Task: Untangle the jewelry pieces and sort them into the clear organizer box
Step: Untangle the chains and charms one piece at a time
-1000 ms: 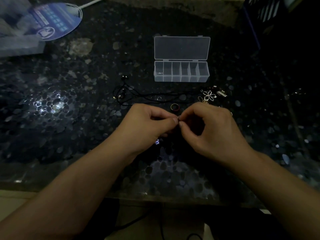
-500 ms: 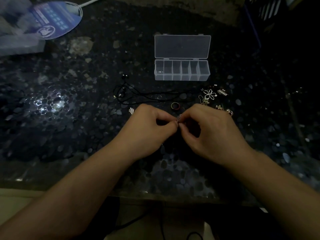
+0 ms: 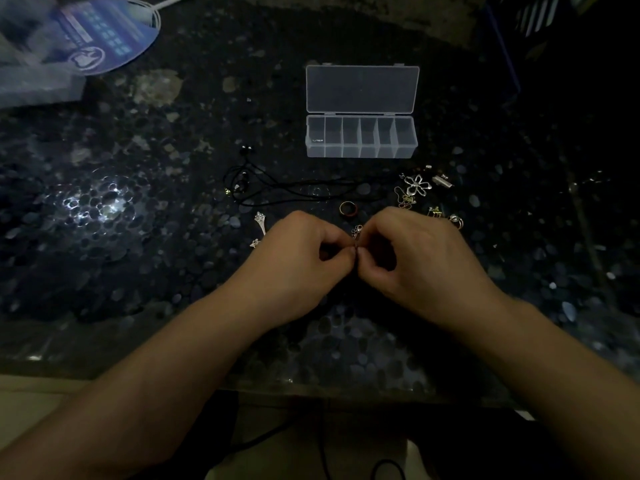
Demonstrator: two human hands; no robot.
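- Head view, hands: the left hand (image 3: 301, 261) and the right hand (image 3: 412, 258) meet fingertip to fingertip above the dark pebble-patterned table (image 3: 138, 209). The fingers of both are curled narrow and pinch a small silver charm (image 3: 356, 232), which stands up just above the pinch.
- Head view, task things: the clear organizer box (image 3: 360, 136) lies beyond the hands with its lid folded back. Its leftmost compartment holds a small pale item; the other compartments look bare.
- Head view, loose pieces: a black cord necklace (image 3: 277, 190) trails between box and hands. A reddish ring (image 3: 347, 208) lies just beyond the fingertips, and a silver flower pendant (image 3: 417, 183) with other small pieces lies to the right. Two silver pieces (image 3: 259, 226) lie left of the left hand.
- Step in hand, as judged: separating the pinched charm from whatever it is linked to. Done well, one hand anchors while the other works the link loose with small twists, pulling gently so nothing bends or flies off.
- Hard to make out: the scene is dim, and the fingers hide what lies under the pinch. Whether the charm is one piece or two cannot be told. A blue printed fan (image 3: 100, 36) at the far left is blurred.
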